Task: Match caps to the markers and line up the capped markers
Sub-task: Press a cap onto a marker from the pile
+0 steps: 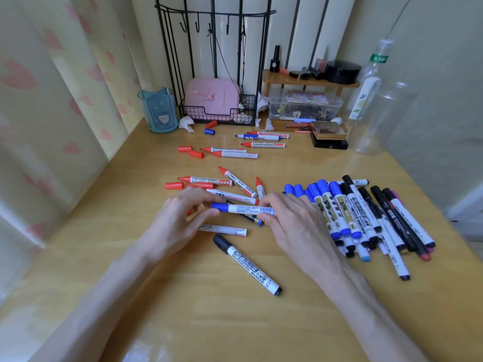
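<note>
Both my hands hold one blue marker [243,209] level above the table. My left hand [180,218] pinches its blue cap end, and my right hand [285,220] grips the white barrel. Under them lie uncapped red markers [236,180] and loose red caps [173,185]. A capped black marker [247,263] lies in front of my hands. To the right is a row of capped blue and black markers [366,215]. Farther back lie more uncapped red markers [262,145], an uncapped blue marker [257,137], red caps [190,151] and a blue cap [209,131].
A blue pen cup [159,111] stands at the back left by a black wire rack [217,111] with a pink case. A clear box [304,105], a wooden shelf [308,79] and two clear bottles [373,100] crowd the back right. The wooden table [209,322] reaches toward me.
</note>
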`<state>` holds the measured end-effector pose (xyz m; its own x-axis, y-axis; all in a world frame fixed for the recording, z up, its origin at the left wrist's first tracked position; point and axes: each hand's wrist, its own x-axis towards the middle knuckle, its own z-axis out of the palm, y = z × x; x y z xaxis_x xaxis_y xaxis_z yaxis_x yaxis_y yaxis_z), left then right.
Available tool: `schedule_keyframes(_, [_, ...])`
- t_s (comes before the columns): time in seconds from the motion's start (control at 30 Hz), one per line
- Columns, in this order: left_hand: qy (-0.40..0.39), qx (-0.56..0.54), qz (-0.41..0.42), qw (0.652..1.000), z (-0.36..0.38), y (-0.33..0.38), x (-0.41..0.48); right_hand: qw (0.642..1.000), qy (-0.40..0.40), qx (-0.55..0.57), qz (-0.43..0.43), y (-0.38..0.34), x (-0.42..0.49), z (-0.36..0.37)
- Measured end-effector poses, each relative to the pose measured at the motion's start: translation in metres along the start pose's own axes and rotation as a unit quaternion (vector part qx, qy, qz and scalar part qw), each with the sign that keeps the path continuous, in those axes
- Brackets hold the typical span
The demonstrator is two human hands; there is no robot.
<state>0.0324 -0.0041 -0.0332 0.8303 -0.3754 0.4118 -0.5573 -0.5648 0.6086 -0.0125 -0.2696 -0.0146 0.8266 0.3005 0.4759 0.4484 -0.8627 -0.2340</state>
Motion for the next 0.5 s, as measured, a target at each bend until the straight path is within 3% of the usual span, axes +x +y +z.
schedule_keyframes(0.2, [0.0, 0.069, 0.025, 0.997, 0.01, 0.006, -0.001, 0.998, -0.011, 0.055, 0.003, -0.001, 0.0, 0.003])
schedule_keyframes(0.5, [0.065, 0.041, 0.041, 0.996, 0.017, 0.019, 0.0, 0.997, 0.066, 0.023, -0.021, -0.012, 0.0, -0.006])
